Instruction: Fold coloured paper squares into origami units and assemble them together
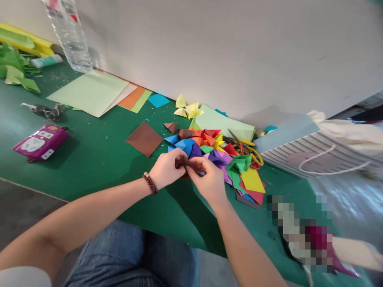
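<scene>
Between my two hands, above the green table [113, 187], is a small folded piece of brown paper [183, 162], mostly covered by my fingers. My left hand [169, 169], with a beaded bracelet at the wrist, pinches it from one side. From the other side my right hand [209, 181] grips it with thumb and fingers. Just behind them spreads a pile of folded coloured paper pieces [206, 139]. A flat brown paper square [145, 138] lies left of the pile, with a small folded brown piece [170, 127] close by.
Scissors with yellow handles [256, 153] rest right of the pile, near a striped bag [290, 147]. A purple packet [42, 142], glasses [49, 111], a water bottle [73, 44] and pale green sheets [89, 91] lie or stand leftward. At lower right, another person's arm [356, 251] reaches in.
</scene>
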`<state>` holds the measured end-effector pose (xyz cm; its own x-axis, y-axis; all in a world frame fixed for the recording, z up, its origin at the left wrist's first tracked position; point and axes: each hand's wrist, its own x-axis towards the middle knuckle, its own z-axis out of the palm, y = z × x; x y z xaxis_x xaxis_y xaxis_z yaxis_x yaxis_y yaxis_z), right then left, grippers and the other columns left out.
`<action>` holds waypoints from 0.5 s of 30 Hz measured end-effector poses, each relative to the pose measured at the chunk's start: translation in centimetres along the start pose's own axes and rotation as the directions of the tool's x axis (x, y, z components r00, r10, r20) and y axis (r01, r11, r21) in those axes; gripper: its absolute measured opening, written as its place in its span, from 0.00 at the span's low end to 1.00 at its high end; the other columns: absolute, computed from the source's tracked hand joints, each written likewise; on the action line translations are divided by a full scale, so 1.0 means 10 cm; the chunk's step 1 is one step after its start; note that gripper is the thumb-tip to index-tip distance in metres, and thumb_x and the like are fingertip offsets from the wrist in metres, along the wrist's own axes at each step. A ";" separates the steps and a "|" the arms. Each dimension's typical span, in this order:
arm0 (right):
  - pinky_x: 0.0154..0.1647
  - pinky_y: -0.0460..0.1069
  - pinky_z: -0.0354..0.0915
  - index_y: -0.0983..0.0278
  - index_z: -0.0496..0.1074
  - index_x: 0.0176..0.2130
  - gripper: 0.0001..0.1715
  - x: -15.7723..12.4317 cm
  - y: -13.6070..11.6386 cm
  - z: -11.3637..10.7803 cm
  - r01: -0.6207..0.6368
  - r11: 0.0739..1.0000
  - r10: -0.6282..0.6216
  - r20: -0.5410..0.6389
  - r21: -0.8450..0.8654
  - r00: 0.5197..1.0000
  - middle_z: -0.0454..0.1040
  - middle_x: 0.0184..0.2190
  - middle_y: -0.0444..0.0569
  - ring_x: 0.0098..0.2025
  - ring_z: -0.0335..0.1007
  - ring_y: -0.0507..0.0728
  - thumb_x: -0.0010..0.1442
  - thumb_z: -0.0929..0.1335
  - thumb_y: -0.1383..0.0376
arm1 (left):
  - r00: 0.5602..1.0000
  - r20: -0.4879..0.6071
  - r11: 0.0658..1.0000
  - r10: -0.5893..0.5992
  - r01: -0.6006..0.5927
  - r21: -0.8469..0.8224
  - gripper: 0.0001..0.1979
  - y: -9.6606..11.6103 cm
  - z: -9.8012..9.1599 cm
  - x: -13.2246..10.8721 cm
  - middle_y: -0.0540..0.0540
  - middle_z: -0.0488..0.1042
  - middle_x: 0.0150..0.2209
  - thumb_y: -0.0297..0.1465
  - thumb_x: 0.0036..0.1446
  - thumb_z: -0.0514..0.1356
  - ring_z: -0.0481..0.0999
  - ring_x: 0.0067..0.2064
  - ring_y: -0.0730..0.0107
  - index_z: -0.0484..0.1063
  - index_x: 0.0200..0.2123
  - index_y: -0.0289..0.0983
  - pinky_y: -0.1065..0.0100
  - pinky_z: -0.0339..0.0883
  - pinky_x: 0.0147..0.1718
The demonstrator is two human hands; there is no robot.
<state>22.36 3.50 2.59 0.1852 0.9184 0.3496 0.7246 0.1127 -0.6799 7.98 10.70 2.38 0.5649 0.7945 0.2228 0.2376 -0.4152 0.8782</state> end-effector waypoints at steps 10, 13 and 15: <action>0.35 0.52 0.72 0.62 0.72 0.34 0.10 0.07 0.05 -0.08 -0.193 0.973 0.180 0.109 0.126 0.978 0.79 0.30 0.49 0.32 0.76 0.58 0.56 0.69 0.58 | 0.997 0.021 0.989 -0.073 0.075 -0.131 0.06 -0.03 0.00 0.05 0.47 0.79 0.33 0.30 0.55 0.59 0.78 0.34 0.69 0.76 0.32 0.36 0.70 0.71 0.35; 0.34 0.51 0.71 0.62 0.73 0.32 0.13 0.08 0.05 -0.10 -0.158 0.984 0.149 0.108 0.078 0.983 0.79 0.30 0.48 0.32 0.76 0.58 0.59 0.66 0.56 | 0.987 0.075 0.974 -0.140 0.151 -0.168 0.07 -0.07 -0.02 0.08 0.49 0.78 0.28 0.31 0.56 0.58 0.76 0.28 0.71 0.77 0.32 0.36 0.71 0.70 0.30; 0.33 0.50 0.69 0.62 0.73 0.32 0.13 0.08 0.04 -0.11 -0.111 0.993 0.106 0.117 0.037 0.988 0.78 0.29 0.47 0.31 0.75 0.57 0.60 0.65 0.56 | 0.978 0.122 0.966 -0.170 0.190 -0.176 0.08 -0.08 -0.03 0.09 0.49 0.77 0.25 0.30 0.56 0.58 0.75 0.24 0.72 0.77 0.33 0.36 0.71 0.69 0.28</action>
<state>23.54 3.81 3.28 0.1820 0.9631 0.1981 0.6749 0.0242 -0.7375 8.07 11.90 1.99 0.6087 0.7932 0.0170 0.1979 -0.1725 0.9649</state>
